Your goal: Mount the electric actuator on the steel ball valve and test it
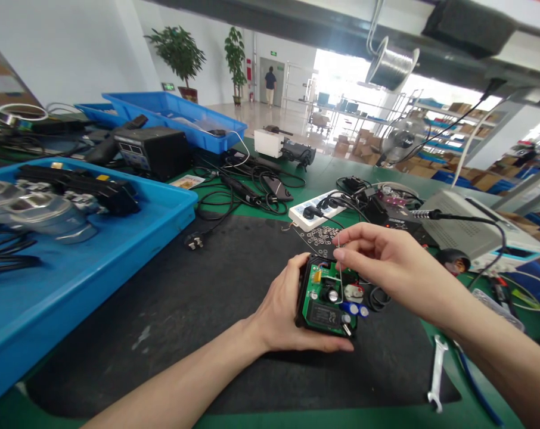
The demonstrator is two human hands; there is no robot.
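Observation:
A black housing with a green circuit board (326, 313) inside faces up over the dark mat. My left hand (281, 307) is wrapped round its left and lower sides. Above the board, my right hand (372, 253) pinches a thin metal rod (340, 271) between thumb and fingers. The rod's lower end reaches down among the components, near a round black part and two blue capacitors (354, 308). Whether its tip touches the board cannot be made out.
A blue tray (95, 280) with metal parts fills the left. Small metal rings (321, 235) lie behind the board, near a white power strip (315, 210). A wrench (437, 372) lies at right. A solder spool (393, 65) hangs overhead. A person (270, 85) stands far back.

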